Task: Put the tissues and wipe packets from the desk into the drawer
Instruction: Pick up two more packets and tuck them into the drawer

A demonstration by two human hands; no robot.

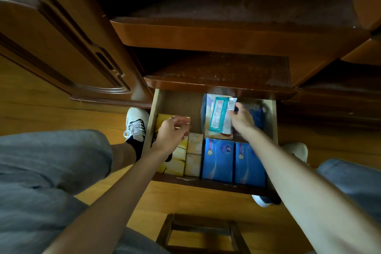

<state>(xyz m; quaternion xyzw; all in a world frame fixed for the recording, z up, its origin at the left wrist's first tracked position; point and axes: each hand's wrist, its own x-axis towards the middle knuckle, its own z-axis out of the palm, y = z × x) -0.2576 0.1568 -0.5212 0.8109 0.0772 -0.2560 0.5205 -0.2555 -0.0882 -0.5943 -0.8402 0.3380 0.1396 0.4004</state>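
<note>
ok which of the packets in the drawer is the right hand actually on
The right hand is on the teal wipe packet at the back of the drawer, pinching its top end. The two blue boxes at the front lie untouched.

Drawer [148, 130]: pulled out below the desk's shelves [218, 80], open toward 6 o'clock.
Drawer, 7 o'clock corner: a tissue pack [175, 161], running along the left wall.
Just right of it: two small packs [193, 153], one behind the other.
Drawer, 5 o'clock corner: two tissue boxes [233, 163] side by side, touching, against the front wall.
Behind the boxes, toward 12 o'clock: a wipe packet [218, 114] lying on top of other packets.
Left hand [172, 132]: over the tissue pack, at 9 o'clock in the drawer.
Right hand [242, 116]: at 1 o'clock, just right of the wipe packet, fingers on a slim packet [228, 117] beside it.
Stool [198, 233]: on the floor at 6 o'clock, before the drawer.
Shoe [136, 123]: left of the drawer, outside its wall.
</note>
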